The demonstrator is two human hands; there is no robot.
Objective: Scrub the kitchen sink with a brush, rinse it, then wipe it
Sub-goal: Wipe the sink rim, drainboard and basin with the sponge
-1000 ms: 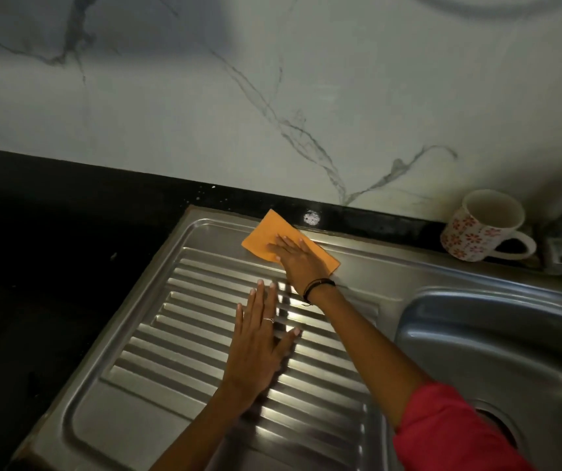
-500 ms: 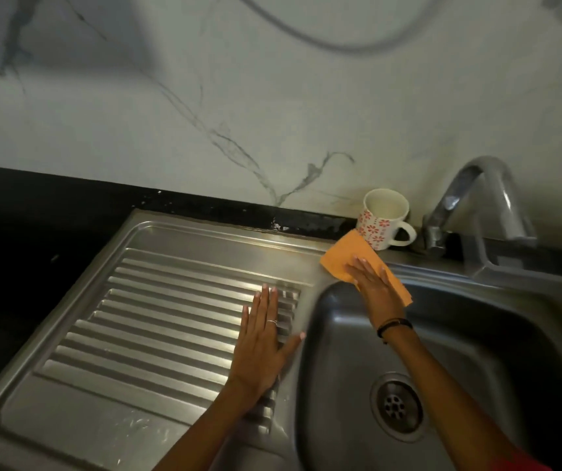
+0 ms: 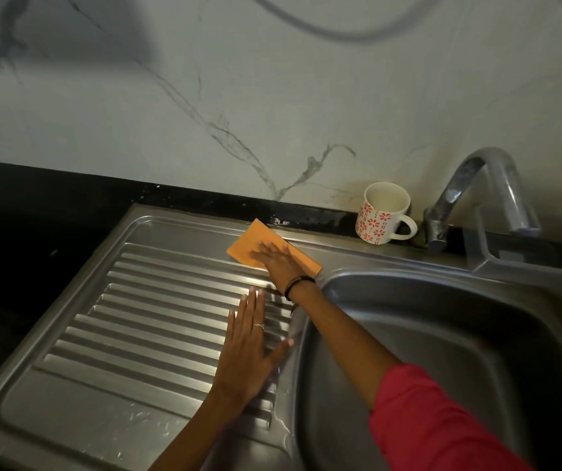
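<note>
The right hand [image 3: 281, 263] lies flat, fingers straight and together, pressing an orange cloth [image 3: 255, 244] onto the back ledge of the steel sink [image 3: 357, 253], just behind the ribbed draining board [image 3: 157, 321] and at the near-left corner of the basin [image 3: 442, 334]. Half a second ago this hand and cloth were over to the right, on the basin's back rim close beside the flowered mug [image 3: 383, 214]; a second ago they were out on the upper ribs of the draining board. So the cloth has swept right along the rear edge and is now coming back left, which reads as a to-and-fro wiping stroke along the ledge. The left hand [image 3: 249, 351] has not shifted: it rests open on the ribs nearer the body than the right hand, fingers straight, thumb spread toward the basin, holding nothing and seemingly bracing. The mug stands to the right of the working hand, well apart now, with the tap [image 3: 476, 195] beyond it; no water shows at the spout. No brush is in view. By this the scrub and rinse appear finished and the wiping stage is under way, with droplets near the left wrist on the draining board's front lip still to be dried.
</note>
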